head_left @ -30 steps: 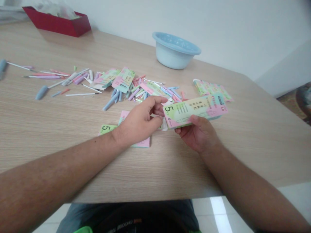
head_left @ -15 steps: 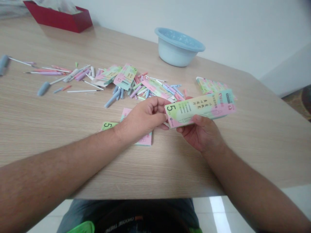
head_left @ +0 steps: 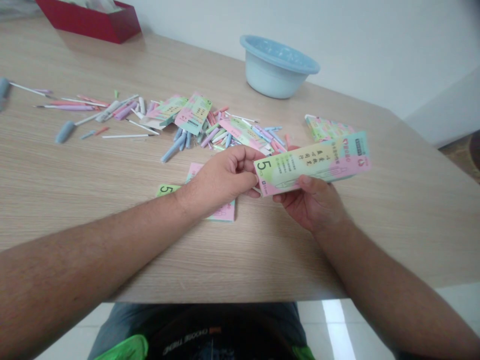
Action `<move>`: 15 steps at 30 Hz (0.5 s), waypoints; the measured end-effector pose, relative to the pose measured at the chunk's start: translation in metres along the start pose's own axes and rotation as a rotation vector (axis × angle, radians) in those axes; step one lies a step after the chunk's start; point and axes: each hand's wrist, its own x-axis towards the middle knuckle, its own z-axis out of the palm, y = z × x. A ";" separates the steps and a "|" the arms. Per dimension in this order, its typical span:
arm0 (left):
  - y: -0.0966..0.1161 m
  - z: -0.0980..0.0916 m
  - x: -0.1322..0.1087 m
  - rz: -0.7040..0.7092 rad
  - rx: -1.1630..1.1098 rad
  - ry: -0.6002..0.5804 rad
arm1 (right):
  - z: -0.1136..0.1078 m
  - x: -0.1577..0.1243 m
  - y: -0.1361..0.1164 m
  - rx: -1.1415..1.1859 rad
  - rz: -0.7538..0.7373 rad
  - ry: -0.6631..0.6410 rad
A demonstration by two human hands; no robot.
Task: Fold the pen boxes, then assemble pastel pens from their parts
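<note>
My right hand grips a long pastel pen box printed with a large "5", holding it level above the wooden table. My left hand pinches the box's left end, fingers curled at its flap. Under my left wrist lie flat pastel boxes on the table. Behind my hands spreads a heap of pastel pens and pen parts mixed with more boxes.
A light blue basin stands at the back by the wall. A red box sits at the far left corner. Loose pens and refills trail to the left. Another stack of pastel boxes lies at the right.
The box has risen slightly and shifted right in my right hand. My left fingers have closed onto its left end.
</note>
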 end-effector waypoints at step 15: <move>0.003 -0.005 0.003 0.058 0.372 0.062 | 0.003 -0.002 0.009 0.067 -0.055 -0.003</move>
